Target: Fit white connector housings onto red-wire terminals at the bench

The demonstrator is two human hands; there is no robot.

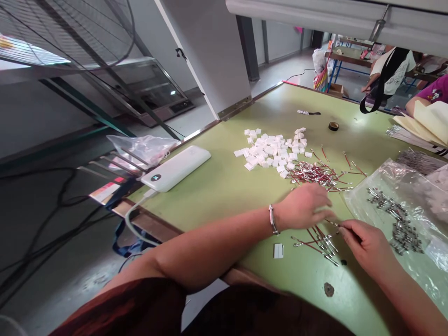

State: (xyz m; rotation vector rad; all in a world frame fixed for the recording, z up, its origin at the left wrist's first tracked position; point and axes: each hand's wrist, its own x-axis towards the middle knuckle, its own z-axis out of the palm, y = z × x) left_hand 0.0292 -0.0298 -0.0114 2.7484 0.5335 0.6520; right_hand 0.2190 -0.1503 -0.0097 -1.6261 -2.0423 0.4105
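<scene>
My right hand (366,245) is closed, pinching a short red wire (333,223) with a metal terminal at its end. My left hand (305,206), bracelet at the wrist, hovers at the wire's other end; its fingertips are blurred and I cannot tell whether they grip it. Under the hands lies a small group of red wires (320,245) with metal ends. Beyond my left hand is a bigger pile of red wires (313,173), touching a heap of white plastic pieces (273,150). One flat white piece (278,250) lies alone near the table's front edge.
At right, a clear plastic bag (371,182) holds small metal parts (402,224). A white power bank (177,169) with a cable sits at the left edge of the green table (217,186). Black tape (333,126) lies farther back. Other people sit beyond the table.
</scene>
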